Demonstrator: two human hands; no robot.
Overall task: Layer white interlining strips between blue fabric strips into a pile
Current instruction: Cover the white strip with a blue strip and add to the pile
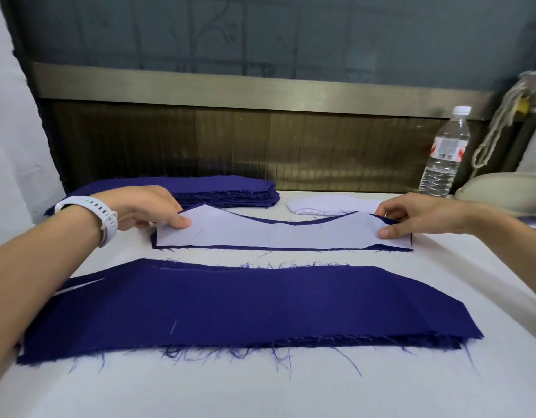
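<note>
L hand (149,211): pinches white strip (279,233), left end.
R hand (411,217): pinches right end.
Risk: skews off blue strip (153,240) if ends drop unevenly.

Both our forearms, bare to the wrist, reached forward from the lower corners and converged slightly. Our left grip (152,211) lay palm-down, its thumb flat on the left end of the white interlining strip (275,233) and its other fingers curled under. Our right grip (417,217) met the strip's right end, pinching it between thumb below and forefinger above. Both wrists were held nearly straight.
</note>
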